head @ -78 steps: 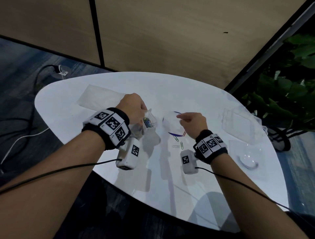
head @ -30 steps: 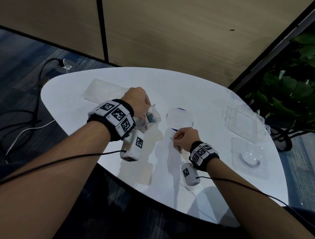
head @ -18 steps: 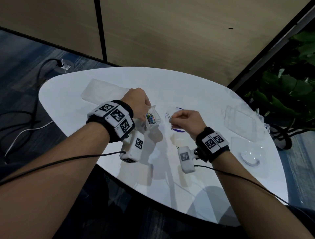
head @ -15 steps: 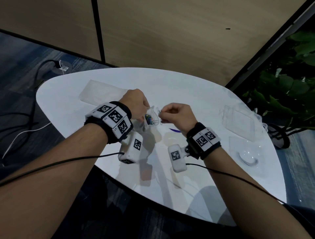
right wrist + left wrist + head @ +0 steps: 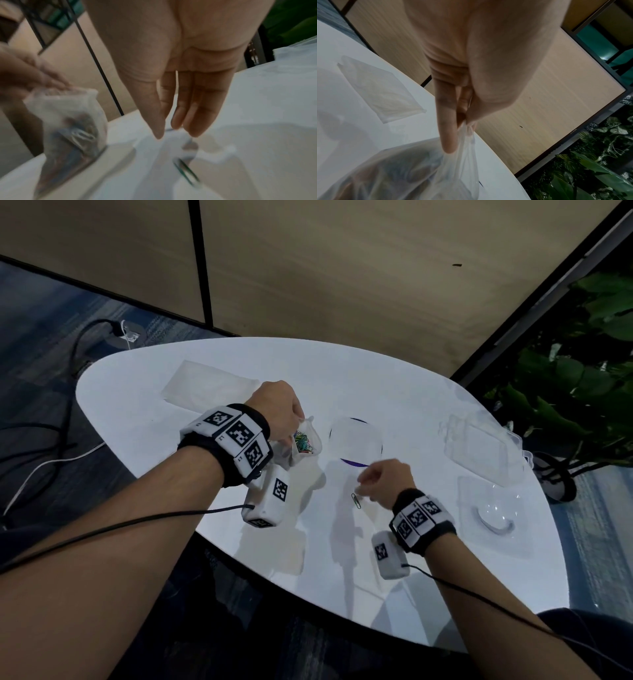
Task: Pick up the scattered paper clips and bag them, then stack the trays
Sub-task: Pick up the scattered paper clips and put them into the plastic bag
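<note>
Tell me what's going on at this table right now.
A person is gathering loose paper clips into a small clear bag. The left hand pinches the bag's top, holding it up over the white table with colourful clips already inside. The right hand reaches down, fingers extended, toward one paper clip lying on the table, not yet gripped. Clear plastic trays sit unstacked further right, and a round clear tray lies between the hands.
</note>
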`<act>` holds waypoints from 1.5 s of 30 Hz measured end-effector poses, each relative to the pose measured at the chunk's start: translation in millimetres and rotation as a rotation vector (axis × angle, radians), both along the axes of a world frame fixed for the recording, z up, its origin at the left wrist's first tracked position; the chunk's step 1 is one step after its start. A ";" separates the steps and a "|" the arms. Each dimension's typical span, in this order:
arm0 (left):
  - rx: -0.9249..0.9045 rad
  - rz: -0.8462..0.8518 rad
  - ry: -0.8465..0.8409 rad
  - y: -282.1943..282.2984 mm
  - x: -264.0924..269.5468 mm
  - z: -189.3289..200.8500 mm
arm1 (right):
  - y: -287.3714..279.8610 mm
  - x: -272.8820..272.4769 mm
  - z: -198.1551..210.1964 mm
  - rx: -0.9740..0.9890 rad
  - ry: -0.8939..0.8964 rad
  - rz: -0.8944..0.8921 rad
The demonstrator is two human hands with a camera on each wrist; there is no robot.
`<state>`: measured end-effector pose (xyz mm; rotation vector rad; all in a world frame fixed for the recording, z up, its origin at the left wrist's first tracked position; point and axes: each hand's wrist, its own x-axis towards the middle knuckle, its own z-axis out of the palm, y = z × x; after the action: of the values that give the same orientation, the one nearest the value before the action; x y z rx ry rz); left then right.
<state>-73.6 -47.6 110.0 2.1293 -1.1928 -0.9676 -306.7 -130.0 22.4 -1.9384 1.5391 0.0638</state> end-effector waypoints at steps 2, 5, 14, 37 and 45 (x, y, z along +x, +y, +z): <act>0.005 -0.014 -0.007 0.6 -2.1 0.8 | 10.1 -8.9 -10.2 0.018 0.010 -0.039; 0.014 -0.033 -0.023 1.4 -5.9 1.0 | 22.3 -6.4 -16.1 0.016 -0.027 -0.006; 0.065 -0.127 -0.109 3.9 -23.5 9.2 | 21.1 -0.3 20.7 0.140 -0.216 0.106; 0.034 -0.496 -0.135 -18.7 -69.5 4.6 | 11.0 -33.3 35.5 0.006 -0.453 0.224; -0.102 -0.553 -0.273 -30.2 -84.3 0.7 | 19.6 -15.6 42.2 0.398 -0.755 -0.166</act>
<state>-158.0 -77.8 110.7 1.9270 -1.9897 -0.8179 -322.3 -110.4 64.6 -1.2916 1.0610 -0.3665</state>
